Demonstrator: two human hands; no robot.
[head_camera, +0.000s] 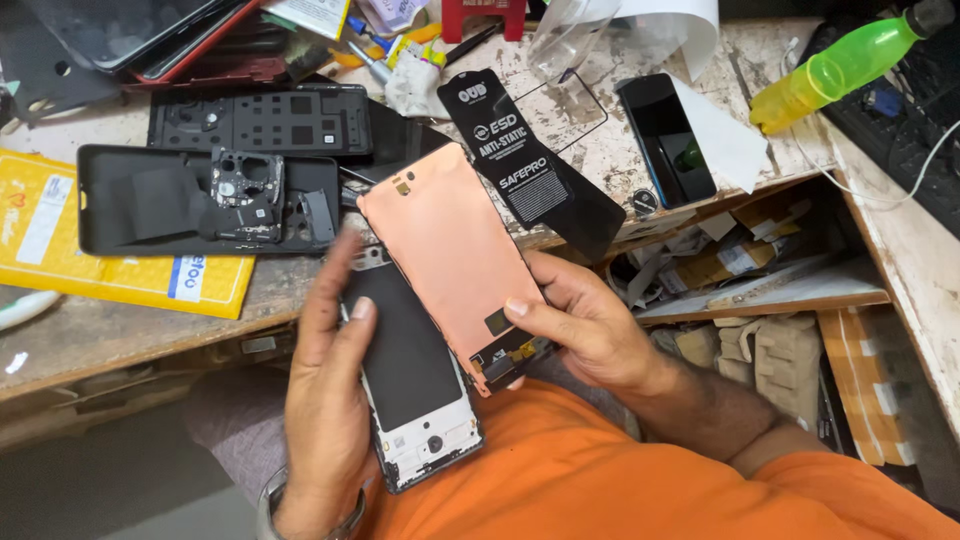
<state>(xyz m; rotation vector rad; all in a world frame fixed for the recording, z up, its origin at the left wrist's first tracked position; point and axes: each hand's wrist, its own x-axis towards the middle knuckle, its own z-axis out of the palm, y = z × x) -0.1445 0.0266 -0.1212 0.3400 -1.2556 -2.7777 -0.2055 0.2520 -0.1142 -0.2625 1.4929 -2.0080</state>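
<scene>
Separating a copper-backed screen (450, 250) from an opened phone (410, 385): right hand (585, 330) fingers pinch the screen, left hand (325, 390) fingers grip the phone; next likely needs care with the connecting cable.

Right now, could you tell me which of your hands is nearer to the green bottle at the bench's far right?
The right hand, gripping the copper-backed screen panel, sits below and left of the green bottle. The left hand, on the opened phone, is farther left.
</scene>
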